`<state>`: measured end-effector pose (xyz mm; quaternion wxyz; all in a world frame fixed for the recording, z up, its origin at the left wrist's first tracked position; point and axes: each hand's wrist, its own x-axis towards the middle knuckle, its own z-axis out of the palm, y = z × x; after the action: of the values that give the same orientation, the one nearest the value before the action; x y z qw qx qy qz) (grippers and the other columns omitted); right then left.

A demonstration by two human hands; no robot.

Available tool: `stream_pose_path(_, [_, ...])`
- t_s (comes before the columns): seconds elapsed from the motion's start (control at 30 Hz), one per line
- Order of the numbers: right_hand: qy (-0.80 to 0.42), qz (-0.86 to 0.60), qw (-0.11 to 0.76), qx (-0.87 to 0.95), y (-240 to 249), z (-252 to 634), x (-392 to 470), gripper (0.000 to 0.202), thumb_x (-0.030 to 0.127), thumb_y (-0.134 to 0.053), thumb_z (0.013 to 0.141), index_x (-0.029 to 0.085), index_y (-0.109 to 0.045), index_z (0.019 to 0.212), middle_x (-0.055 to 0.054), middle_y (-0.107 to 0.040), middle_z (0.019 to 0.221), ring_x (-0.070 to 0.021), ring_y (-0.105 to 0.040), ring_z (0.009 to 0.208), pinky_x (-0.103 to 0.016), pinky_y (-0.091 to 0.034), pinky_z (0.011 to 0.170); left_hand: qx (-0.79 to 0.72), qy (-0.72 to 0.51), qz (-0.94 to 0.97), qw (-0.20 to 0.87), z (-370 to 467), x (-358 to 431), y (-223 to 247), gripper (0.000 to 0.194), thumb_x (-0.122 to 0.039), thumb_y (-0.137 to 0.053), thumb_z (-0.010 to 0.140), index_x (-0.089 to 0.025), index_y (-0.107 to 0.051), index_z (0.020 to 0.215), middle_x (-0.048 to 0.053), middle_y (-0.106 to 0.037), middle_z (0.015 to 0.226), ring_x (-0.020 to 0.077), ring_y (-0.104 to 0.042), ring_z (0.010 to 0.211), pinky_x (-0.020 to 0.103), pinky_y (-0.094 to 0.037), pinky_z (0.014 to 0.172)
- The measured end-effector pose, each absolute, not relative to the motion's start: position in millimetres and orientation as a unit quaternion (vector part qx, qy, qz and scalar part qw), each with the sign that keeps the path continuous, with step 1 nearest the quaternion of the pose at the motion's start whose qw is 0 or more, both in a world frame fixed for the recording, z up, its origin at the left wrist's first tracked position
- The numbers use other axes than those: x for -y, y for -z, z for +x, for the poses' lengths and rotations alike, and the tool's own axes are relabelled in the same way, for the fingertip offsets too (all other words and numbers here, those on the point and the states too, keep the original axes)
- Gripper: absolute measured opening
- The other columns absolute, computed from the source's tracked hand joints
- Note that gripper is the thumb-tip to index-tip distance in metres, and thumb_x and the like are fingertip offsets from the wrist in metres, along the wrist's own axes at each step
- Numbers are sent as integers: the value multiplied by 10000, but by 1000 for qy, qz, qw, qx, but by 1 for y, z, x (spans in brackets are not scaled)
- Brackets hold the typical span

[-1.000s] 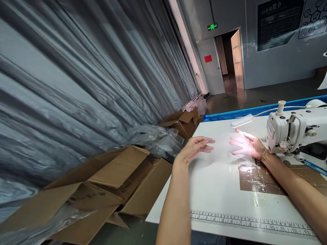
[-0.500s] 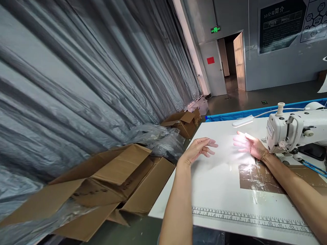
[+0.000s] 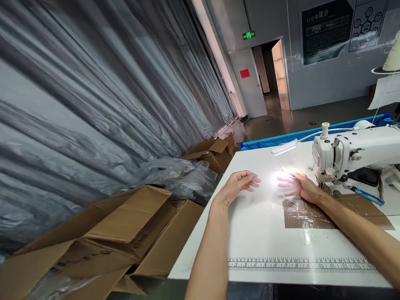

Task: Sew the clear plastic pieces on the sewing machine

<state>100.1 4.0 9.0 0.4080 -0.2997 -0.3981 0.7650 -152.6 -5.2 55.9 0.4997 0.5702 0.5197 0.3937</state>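
Over the left part of the white sewing table (image 3: 250, 233) hovers my left hand (image 3: 240, 184), fingers loosely curved and apart, nothing in it. My right hand (image 3: 296, 186) is also bare, its fingers spread under the bright light of a slim white lamp (image 3: 284, 147). It sits just left of the white sewing machine's (image 3: 359, 150) needle area. Beneath my right forearm lies a brown sheet covered with clear tape (image 3: 303, 214). Blue thread snips (image 3: 367, 195) and a black phone (image 3: 364, 176) rest by the machine.
A printed ruler (image 3: 303, 265) runs along the table's front edge. Open cardboard boxes (image 3: 125, 216) and clear plastic bags (image 3: 178, 173) stand to the left, before a grey curtain (image 3: 109, 83). Blue fabric (image 3: 275, 141) borders the table's far side. A door (image 3: 281, 75) stands ajar beyond.
My view has turned slightly right, so the scene shifts left and more of the sewing machine shows. Both hands stay raised and bare, and the fingers of my left hand have drawn a little closer together.
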Motion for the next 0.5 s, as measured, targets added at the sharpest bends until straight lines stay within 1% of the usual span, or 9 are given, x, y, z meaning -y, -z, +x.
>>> stream_pose_path(0.1, [-783, -307, 382, 383, -7, 132, 37, 485, 409, -409, 1016, 163, -466, 1431, -180, -656, 1261, -224, -712, 971, -328, -628, 676, -493, -340, 589, 542, -128, 14, -55, 475, -547, -828, 633, -135, -661, 801, 108, -753, 836, 202, -712, 708, 265, -541, 587])
stream_pose_path(0.17, [-790, -308, 358, 390, -11, 163, 62, 500, 439, -457, 997, 189, -471, 1430, -177, -650, 1274, -234, -719, 952, -285, -618, 554, -451, -275, 614, 587, -104, 24, -55, 443, -521, -813, 678, -137, -646, 823, 101, -750, 808, 198, -714, 687, 262, -547, 573])
stream_pose_path(0.23, [-774, -318, 353, 418, -18, 197, 79, 512, 464, -515, 966, 175, -526, 1389, -181, -649, 1272, -256, -720, 955, -253, -595, 470, -410, -206, 632, 625, -80, 35, -54, 416, -502, -782, 735, -141, -631, 877, 91, -747, 797, 185, -712, 662, 263, -561, 577])
stream_pose_path(0.3, [-740, -353, 345, 457, -23, 225, 86, 506, 490, -541, 947, 165, -588, 1332, -175, -669, 1239, -264, -719, 954, -221, -568, 419, -398, -166, 634, 642, -59, 45, -51, 400, -494, -754, 775, -147, -615, 915, 78, -743, 811, 169, -713, 648, 257, -570, 583])
stream_pose_path(0.37, [-685, -417, 338, 492, -25, 244, 84, 469, 493, -540, 952, 184, -628, 1293, -147, -707, 1170, -240, -720, 943, -192, -566, 434, -408, -153, 629, 643, -42, 50, -44, 395, -502, -733, 796, -152, -598, 917, 70, -737, 831, 160, -715, 652, 240, -570, 574])
stream_pose_path(0.43, [-634, -472, 336, 512, -22, 255, 77, 413, 461, -530, 969, 217, -639, 1284, -108, -728, 1128, -209, -714, 961, -191, -597, 524, -424, -155, 620, 641, -32, 50, -34, 407, -520, -729, 794, -156, -576, 897, 69, -737, 840, 154, -715, 658, 230, -572, 566])
stream_pose_path(0.5, [-607, -498, 340, 518, -16, 258, 69, 371, 417, -523, 983, 235, -639, 1286, -86, -731, 1125, -198, -704, 995, -222, -622, 617, -433, -159, 612, 643, -27, 48, -24, 421, -533, -729, 788, -159, -559, 878, 79, -745, 862, 149, -714, 658, 234, -580, 577])
